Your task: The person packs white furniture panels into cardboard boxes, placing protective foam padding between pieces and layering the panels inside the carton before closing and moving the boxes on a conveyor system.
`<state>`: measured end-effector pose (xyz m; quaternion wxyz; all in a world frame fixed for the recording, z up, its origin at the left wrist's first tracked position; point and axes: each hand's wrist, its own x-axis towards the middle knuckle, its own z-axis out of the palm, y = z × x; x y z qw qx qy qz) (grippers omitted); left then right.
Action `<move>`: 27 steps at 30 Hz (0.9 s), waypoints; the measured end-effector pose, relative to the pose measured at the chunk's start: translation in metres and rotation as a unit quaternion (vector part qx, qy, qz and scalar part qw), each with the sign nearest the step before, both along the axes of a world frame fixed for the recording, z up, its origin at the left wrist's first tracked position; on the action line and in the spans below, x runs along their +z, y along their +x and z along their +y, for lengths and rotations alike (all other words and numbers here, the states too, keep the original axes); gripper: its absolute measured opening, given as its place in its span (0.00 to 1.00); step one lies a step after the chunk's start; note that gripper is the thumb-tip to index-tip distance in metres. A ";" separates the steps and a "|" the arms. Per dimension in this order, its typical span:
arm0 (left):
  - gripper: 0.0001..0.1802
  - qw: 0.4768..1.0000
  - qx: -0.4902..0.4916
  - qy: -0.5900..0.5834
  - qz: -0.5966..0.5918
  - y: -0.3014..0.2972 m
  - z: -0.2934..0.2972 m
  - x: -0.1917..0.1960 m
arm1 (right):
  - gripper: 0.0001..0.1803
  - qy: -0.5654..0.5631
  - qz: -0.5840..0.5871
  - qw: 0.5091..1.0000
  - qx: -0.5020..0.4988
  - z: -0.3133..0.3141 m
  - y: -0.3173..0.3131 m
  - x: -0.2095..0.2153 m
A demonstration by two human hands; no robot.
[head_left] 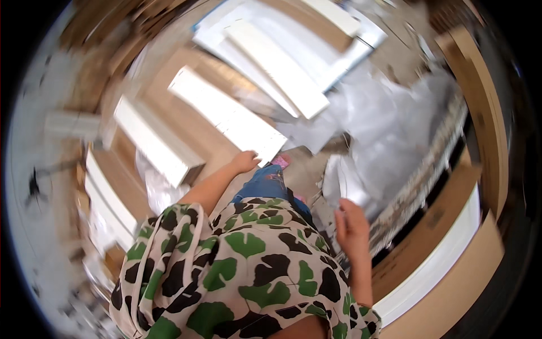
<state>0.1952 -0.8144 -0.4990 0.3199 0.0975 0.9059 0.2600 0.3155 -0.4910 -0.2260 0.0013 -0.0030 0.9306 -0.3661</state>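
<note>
My left hand [245, 162] is at the near end of a long white board [226, 116], its fingers closed at the corner beside my blue-clad knee. The board has small dark marks along its face, and its far end points up and to the left. On the right, my right hand [353, 223] is raised with thumb and fingers apart and nothing visible in it. Just beyond its fingertips lies crumpled whitish wrapping sheet [384, 124]. A thick white box-like piece [152, 138] lies to the left of the board.
Farther off, another white board [276, 68] lies across a large white, blue-edged sheet [339, 73]. Brown cardboard [186, 59] lies under the boards. Long cardboard cartons [429, 231] line the right side. More white pieces [107, 198] and clear plastic wrap [161, 186] are at the left.
</note>
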 end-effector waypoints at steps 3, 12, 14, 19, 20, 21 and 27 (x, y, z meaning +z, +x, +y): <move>0.21 0.982 0.167 0.083 0.028 0.001 -0.035 0.012 | 0.14 -0.008 -0.056 0.988 0.142 -0.073 -0.030 -0.008; 0.18 0.907 0.411 -0.026 -0.090 0.219 -0.162 -0.050 | 0.14 0.094 -0.191 0.950 0.228 -0.121 -0.083 -0.088; 0.20 0.890 0.431 -0.083 -0.125 0.301 -0.178 -0.055 | 0.15 0.106 -0.172 0.926 0.319 -0.121 -0.102 -0.141; 0.19 0.855 0.430 -0.135 -0.258 0.412 -0.215 -0.006 | 0.16 0.114 -0.183 0.880 0.424 -0.146 -0.063 -0.239; 0.19 0.850 0.424 -0.174 -0.261 0.424 -0.229 -0.021 | 0.16 0.095 -0.222 0.881 0.408 -0.158 -0.052 -0.244; 0.19 0.835 0.430 -0.213 -0.270 0.442 -0.233 -0.031 | 0.15 0.085 -0.234 0.869 0.428 -0.174 -0.040 -0.240; 0.19 0.831 0.504 -0.132 -0.195 0.381 -0.280 -0.092 | 0.15 0.083 -0.246 0.870 0.420 -0.192 0.038 -0.266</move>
